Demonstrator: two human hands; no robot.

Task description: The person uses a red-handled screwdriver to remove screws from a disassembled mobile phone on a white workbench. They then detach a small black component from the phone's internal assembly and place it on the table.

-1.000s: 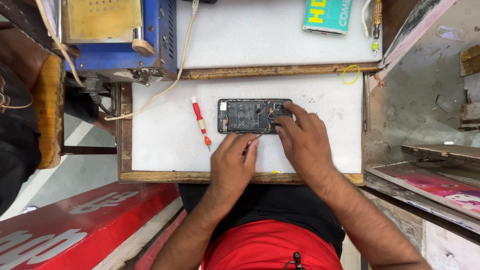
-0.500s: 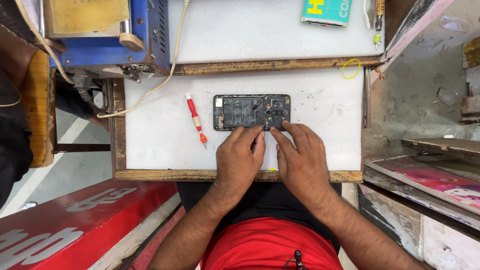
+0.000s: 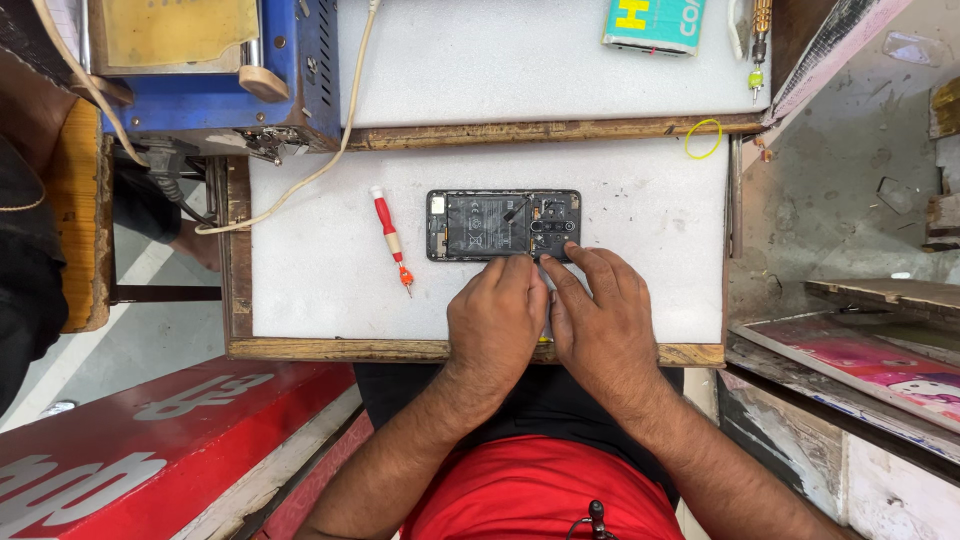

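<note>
A black phone with its back cover off lies flat on the white work board, its battery and circuit board exposed. My left hand rests on the board just in front of the phone, fingers curled together with the tips at the phone's near edge. Whether they pinch anything is hidden. My right hand lies beside it, fingers apart, the index fingertip touching the phone's near edge by the camera end. A thin dark tool lies across the phone.
A red-handled screwdriver lies left of the phone. A blue machine with a cream cable stands at the back left. A teal box, a yellow rubber band and a small screwdriver are at the back right.
My right hand has drawn back from the phone's right end to its near edge, beside my left hand. The phone and the red screwdriver have stayed put.
</note>
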